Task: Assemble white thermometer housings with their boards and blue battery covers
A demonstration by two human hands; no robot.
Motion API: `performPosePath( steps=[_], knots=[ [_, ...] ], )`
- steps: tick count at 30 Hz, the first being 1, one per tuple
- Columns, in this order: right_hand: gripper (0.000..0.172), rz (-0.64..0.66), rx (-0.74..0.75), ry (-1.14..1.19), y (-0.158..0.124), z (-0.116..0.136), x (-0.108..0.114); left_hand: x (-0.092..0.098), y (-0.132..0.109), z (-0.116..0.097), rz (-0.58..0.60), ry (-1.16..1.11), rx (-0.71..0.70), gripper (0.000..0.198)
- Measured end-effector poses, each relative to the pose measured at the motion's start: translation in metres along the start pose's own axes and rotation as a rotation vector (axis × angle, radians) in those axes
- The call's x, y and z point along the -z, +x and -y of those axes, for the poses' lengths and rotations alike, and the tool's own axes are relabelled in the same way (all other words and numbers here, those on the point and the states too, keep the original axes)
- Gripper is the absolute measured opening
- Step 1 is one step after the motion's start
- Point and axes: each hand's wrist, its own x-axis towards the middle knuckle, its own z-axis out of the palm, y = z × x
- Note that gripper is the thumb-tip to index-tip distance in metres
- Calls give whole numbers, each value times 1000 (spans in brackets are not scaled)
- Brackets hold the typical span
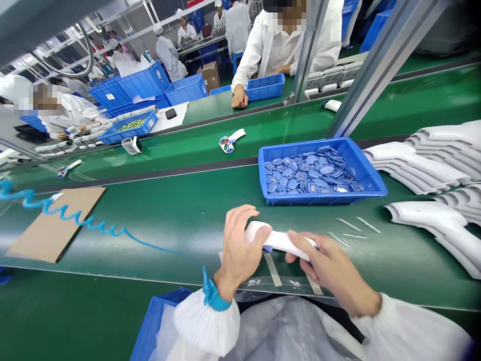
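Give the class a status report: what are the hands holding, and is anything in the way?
Left hand, right hand: white housing. Blue tray ahead, untouched.

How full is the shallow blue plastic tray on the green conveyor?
The blue tray is partly full: flat round blue parts lie heaped on its floor, below the rim.
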Motion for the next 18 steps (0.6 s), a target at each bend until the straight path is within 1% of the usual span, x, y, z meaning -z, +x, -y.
performPosePath(
  steps=[1,2,3,4,5,6,7,8,9,10,12,14,15,16,17,18],
  knots=[
    [52,57,-130,112,5,-1,0,0,-3,3,-65,-37,-2,23],
    [54,114,-219,182,9,-1,-1,-3,-4,7,-139,-63,15,28],
    [54,149,-247,191,13,-2,-3,-8,-3,12,-219,-72,49,37],
    [52,149,-209,130,17,-2,-5,-13,1,17,-297,-64,88,44],
    [50,125,-117,9,19,-3,-8,-19,7,21,-369,-40,117,49],
    [47,92,7,-150,20,-3,-12,-25,14,24,-414,-2,127,52],
    [45,54,135,-327,21,-3,-15,-31,23,26,-427,38,120,54],
    [44,22,243,-498,21,-3,-19,-35,32,28,-411,74,104,54],
    [44,1,319,-643,21,-3,-23,-37,40,28,-379,101,88,54],
    [47,-12,359,-748,21,-3,-26,-39,47,28,-334,119,77,53],
    [50,-42,390,-849,21,-3,-30,-37,55,26,-252,132,67,50],
    [49,-55,447,-842,22,-2,-26,-27,56,25,-177,137,32,50],
    [47,-58,486,-816,24,0,-20,-18,55,27,-111,141,2,49],
    [43,-64,527,-777,26,2,-12,-8,53,30,-13,155,0,46],
    [40,-74,565,-731,30,5,-1,5,53,34,99,179,35,42],
    [39,-96,605,-681,35,9,13,19,56,40,202,210,103,39]
  ],
)
